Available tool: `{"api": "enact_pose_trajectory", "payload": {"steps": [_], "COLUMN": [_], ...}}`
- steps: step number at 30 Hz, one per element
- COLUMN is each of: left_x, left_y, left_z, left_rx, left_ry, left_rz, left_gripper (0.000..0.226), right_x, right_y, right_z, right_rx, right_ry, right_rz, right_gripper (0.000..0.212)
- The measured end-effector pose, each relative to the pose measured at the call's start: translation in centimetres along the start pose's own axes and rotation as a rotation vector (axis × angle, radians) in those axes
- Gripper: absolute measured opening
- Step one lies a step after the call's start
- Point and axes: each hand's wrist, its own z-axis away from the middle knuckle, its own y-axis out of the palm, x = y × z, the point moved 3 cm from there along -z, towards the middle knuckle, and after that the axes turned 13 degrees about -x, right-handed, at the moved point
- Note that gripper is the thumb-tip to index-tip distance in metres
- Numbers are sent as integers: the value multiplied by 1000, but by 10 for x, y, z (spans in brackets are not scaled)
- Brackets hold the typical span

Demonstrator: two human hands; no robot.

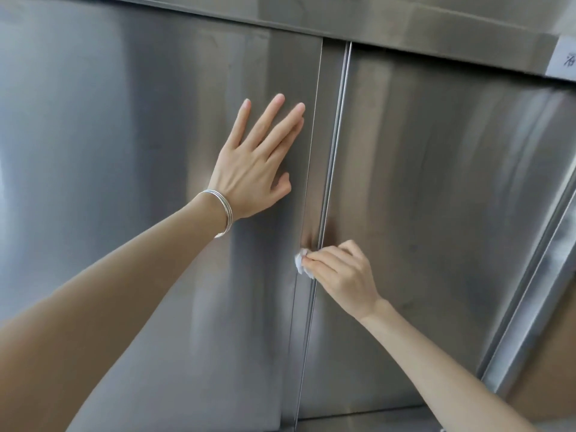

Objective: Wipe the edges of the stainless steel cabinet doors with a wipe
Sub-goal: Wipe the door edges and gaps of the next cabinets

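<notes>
Two steel cabinet doors fill almost the whole view. The left door (124, 151) is the larger one and lies a little in front of the right door (436, 182), so they probably slide past each other. A steel rail (405, 29) runs across the far top above both.

Between the doors a narrow upright edge (324, 151) goes from the rail down to the near bottom. This is the part the task asks to clean.

The left hand (252, 169) lies flat on the left door, just beside that edge. Its fingers are straight and spread and it holds nothing. It is likely placed there to keep the door from moving while the other hand rubs.

The right hand (343, 272) is lower and nearer, at the edge itself. Its fingers are curled and they pinch a small crumpled white wipe (301, 263), which touches the edge of the left door. The wipe is bunched small, probably so that it fits into the narrow step between the doors.

Thin silver bangles (223, 210) sit on the left wrist. At the far right a paper label (565, 59) is only partly visible.
</notes>
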Motion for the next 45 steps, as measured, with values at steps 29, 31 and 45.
{"api": "enact_pose_trajectory", "payload": {"steps": [29, 31, 45], "left_x": [-129, -133, -119], "left_y": [-4, -2, 34], "left_z": [214, 214, 193], "left_rx": [244, 239, 67], "left_ry": [-11, 15, 200], "left_rz": [235, 241, 181], "left_gripper": [78, 79, 67], "right_x": [44, 41, 88], "right_y": [-4, -6, -9], "right_z": [81, 79, 188], "right_rx": [130, 101, 56], "right_ry": [107, 155, 615], "right_rz": [-36, -33, -156], "right_gripper": [19, 16, 9]}}
